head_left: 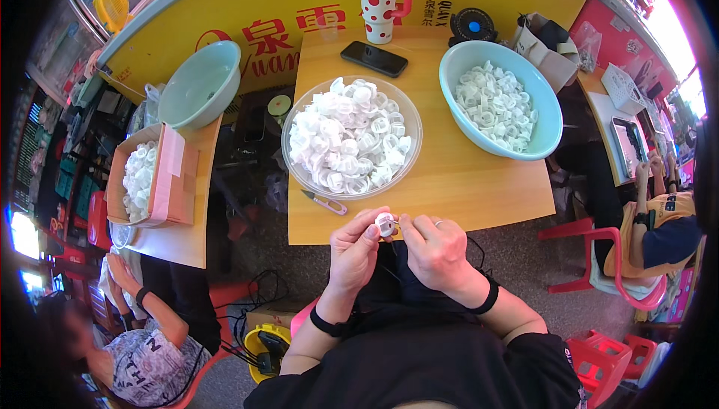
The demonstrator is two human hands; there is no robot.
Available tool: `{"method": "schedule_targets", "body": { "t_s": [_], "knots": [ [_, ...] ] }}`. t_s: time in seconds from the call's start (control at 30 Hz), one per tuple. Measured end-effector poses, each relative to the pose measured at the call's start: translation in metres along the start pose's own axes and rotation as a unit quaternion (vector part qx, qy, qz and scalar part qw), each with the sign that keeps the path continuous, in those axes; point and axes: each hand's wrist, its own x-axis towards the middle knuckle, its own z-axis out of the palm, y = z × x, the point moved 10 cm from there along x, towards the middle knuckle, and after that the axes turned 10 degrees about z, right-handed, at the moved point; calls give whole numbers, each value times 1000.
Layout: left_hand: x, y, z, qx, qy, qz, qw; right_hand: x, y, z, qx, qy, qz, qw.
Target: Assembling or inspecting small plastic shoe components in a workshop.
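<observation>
Just past the table's near edge, my left hand (352,253) pinches a small round white plastic piece (385,223) between thumb and fingers. My right hand (438,253) is closed right beside it, fingertips pressed together at the piece's right side; whatever they grip is too small to make out. Beyond my hands stands a clear round bowl (287,156) heaped with similar white plastic pieces (346,133). A small cutter with a pink handle (328,203) lies by the bowl's near side. To the right, a light blue basin (553,136) holds more white pieces (494,105).
A black phone (374,58), a red-and-white dotted tumbler (378,4) and a black fan (473,25) sit at the table's far side. At left, a co-worker (150,349) sits by a carton (161,184) of white pieces. Another person (663,229) works at right.
</observation>
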Motion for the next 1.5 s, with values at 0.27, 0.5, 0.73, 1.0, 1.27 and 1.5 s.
{"method": "schedule_targets", "body": {
  "t_s": [0.27,0.5,0.73,1.0,1.27,1.5],
  "knots": [
    [-1,-1,-1,-12,7,-6,1000,0,-11,-3,-41,25,-57,997],
    [0,0,0,-16,-8,0,1000,1,-16,-3,-66,22,-76,995],
    [0,7,-2,10,-21,16,1000,2,-36,1,-145,-21,-187,971],
    [-4,-3,-11,54,-22,-23,998,-9,-51,10,-265,-11,-329,906],
    [1,0,1,32,-58,-37,997,-1,-28,-6,-151,8,-203,967],
    [1,-3,1,24,-68,-35,997,-1,-29,-6,-156,-2,-226,961]
  ]
}}
